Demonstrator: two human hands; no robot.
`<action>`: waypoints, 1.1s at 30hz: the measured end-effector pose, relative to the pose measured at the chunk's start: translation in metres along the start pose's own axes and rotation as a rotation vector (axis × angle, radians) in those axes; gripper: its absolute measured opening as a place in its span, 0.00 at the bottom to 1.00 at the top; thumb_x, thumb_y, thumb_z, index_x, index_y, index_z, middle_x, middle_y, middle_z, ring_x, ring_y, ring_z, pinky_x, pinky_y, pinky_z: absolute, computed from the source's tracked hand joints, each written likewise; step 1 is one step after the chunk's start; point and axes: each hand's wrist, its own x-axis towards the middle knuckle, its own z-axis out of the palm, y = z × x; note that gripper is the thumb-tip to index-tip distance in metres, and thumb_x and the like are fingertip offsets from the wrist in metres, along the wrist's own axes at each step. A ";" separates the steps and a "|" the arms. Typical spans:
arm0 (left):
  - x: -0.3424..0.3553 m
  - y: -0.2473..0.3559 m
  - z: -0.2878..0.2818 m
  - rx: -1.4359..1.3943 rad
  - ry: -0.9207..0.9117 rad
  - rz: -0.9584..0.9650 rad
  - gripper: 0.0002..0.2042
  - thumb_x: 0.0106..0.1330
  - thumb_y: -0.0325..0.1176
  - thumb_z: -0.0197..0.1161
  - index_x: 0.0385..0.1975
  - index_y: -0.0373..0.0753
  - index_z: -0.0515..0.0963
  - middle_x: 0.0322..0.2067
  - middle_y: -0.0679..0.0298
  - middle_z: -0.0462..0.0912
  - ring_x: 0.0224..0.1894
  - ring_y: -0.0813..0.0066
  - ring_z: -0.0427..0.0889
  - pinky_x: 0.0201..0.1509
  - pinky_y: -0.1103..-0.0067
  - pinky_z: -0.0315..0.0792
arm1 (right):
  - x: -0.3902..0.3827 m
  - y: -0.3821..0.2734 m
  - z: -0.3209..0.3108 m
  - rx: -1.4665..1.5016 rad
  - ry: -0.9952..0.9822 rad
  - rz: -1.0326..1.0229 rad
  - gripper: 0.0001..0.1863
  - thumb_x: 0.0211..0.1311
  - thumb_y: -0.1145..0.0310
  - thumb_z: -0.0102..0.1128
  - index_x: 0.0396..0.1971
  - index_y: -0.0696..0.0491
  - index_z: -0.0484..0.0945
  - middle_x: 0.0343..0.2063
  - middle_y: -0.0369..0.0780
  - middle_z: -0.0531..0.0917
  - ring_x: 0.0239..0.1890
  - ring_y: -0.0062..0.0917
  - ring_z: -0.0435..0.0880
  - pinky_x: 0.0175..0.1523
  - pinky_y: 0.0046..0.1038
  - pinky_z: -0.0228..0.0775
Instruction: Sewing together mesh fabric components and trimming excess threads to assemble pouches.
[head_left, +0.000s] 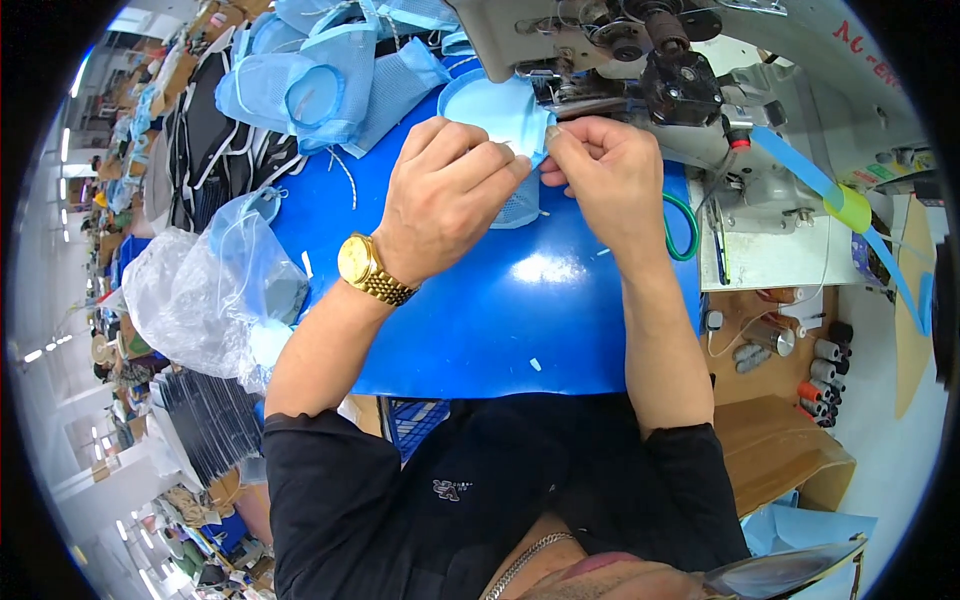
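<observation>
A light-blue fabric piece with a mesh part (pixel 490 100) lies at the sewing machine (pixel 680 85), its right edge close to the needle area. My left hand (pixel 450 195), with a gold watch (pixel 366 262) on the wrist, is closed on the fabric piece's near edge. My right hand (pixel 608 172) pinches the same edge further right, thumb against curled fingers. Both hands nearly meet just below the machine head. Part of the fabric is hidden behind my fingers and under the machine.
Several blue mesh pieces (pixel 330 85) are heaped at the far left, beside black bags (pixel 215 140). A clear plastic bag (pixel 195 290) sits left of the blue tabletop (pixel 480 340). Blue tape (pixel 800 160) runs off the machine's right side. Thread spools (pixel 822 370) stand at the lower right.
</observation>
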 end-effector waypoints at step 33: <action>0.004 0.008 0.007 -0.047 0.022 -0.085 0.11 0.52 0.27 0.70 0.35 0.39 0.80 0.38 0.67 0.84 0.40 0.71 0.81 0.44 0.72 0.70 | -0.026 0.007 -0.056 0.185 0.104 0.052 0.11 0.63 0.66 0.63 0.39 0.58 0.83 0.29 0.39 0.86 0.28 0.18 0.84 0.30 0.16 0.73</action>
